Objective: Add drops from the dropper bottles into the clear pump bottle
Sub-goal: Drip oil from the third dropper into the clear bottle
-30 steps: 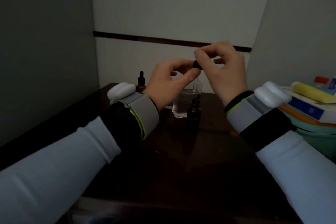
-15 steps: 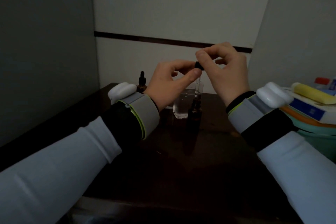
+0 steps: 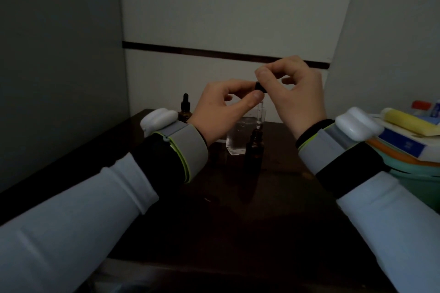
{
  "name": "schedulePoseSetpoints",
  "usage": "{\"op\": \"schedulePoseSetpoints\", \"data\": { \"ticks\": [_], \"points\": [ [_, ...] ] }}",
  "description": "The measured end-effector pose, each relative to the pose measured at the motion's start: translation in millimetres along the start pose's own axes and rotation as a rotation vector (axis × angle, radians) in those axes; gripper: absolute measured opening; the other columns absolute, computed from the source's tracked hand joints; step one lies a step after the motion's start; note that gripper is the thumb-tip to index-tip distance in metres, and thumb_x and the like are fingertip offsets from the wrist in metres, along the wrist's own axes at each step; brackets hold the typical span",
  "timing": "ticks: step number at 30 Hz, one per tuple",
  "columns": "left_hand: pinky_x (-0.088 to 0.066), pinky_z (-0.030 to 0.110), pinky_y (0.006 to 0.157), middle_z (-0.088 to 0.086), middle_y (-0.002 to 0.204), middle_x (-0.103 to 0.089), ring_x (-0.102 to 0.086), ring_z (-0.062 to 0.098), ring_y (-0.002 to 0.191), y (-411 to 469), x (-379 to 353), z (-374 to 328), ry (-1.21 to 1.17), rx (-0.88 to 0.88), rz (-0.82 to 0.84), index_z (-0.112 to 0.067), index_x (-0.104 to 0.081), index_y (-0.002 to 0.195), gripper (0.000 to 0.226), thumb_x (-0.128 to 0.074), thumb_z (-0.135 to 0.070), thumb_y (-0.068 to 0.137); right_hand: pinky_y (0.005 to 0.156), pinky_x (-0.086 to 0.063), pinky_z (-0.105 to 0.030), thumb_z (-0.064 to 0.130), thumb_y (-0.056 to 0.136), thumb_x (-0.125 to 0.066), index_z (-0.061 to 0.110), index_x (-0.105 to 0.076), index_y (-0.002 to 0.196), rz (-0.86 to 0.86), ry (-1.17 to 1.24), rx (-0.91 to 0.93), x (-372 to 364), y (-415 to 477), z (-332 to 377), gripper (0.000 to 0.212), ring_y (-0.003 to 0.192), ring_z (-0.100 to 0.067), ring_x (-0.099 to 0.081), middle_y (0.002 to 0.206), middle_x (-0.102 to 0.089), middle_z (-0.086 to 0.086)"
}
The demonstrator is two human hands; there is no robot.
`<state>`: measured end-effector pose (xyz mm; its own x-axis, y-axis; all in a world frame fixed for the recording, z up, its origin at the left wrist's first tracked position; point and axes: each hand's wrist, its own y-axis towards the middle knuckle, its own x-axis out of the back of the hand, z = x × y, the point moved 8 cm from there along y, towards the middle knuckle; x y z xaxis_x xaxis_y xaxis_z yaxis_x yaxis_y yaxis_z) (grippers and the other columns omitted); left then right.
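The right hand (image 3: 295, 93) and the left hand (image 3: 221, 107) both pinch the black dropper cap (image 3: 259, 85) between thumb and fingertip. Its glass pipette (image 3: 260, 114) hangs straight down, tip just above the neck of the open amber bottle (image 3: 254, 150). The clear pump bottle (image 3: 235, 140) stands directly behind. It is too dim to tell whether any drops have gone in. The capped dropper bottle (image 3: 185, 108) at back left looks still to be used.

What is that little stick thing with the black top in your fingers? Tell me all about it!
The dropper has a black top and a thin clear tube that looks like glass. It hangs upright, tip down, just above the open brown bottle. The left hand and right hand both pinch its black top. Too dim to see liquid inside.
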<state>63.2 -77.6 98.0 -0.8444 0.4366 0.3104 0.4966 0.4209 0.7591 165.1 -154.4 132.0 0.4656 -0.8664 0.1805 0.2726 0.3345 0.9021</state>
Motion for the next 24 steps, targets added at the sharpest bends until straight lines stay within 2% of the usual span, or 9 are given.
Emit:
{"op": "schedulePoseSetpoints", "data": {
  "ticks": [4, 13, 24],
  "points": [
    [-0.043, 0.029, 0.092, -0.021, 0.095, -0.064, -0.058, -0.007, 0.092, -0.2, 0.6, -0.8, -0.002, -0.007, -0.004, -0.039, -0.060, 0.102, 0.019, -0.060, -0.024, 0.090, 0.074, -0.041, -0.016, 0.032, 0.081, -0.062, 0.034, -0.060, 0.073, 0.008, -0.006, 0.004, -1.0, -0.6, 0.4, 0.008, 0.085, -0.008, -0.057, 0.078, -0.054, 0.017],
    [-0.043, 0.030, 0.093, -0.021, 0.097, -0.064, -0.058, -0.007, 0.094, -0.4, 0.4, 0.1, 0.005, -0.006, -0.001, -0.036, -0.060, 0.105, 0.018, -0.059, -0.027, 0.090, 0.075, -0.042, -0.018, 0.029, 0.082, -0.063, 0.027, -0.063, 0.075, 0.007, -0.025, 0.015, -0.5, -0.6, 0.9, 0.007, 0.086, -0.010, -0.058, 0.078, -0.055, 0.017],
    [-0.043, 0.031, 0.095, -0.023, 0.094, -0.063, -0.057, -0.010, 0.091, -1.2, 0.4, -0.6, -0.007, 0.015, -0.008, -0.041, -0.059, 0.100, 0.021, -0.060, -0.022, 0.091, 0.076, -0.041, -0.018, 0.029, 0.082, -0.063, 0.028, -0.063, 0.074, 0.008, -0.035, 0.001, -0.5, 0.1, -1.4, 0.008, 0.085, -0.008, -0.057, 0.076, -0.055, 0.018]
  ]
}}
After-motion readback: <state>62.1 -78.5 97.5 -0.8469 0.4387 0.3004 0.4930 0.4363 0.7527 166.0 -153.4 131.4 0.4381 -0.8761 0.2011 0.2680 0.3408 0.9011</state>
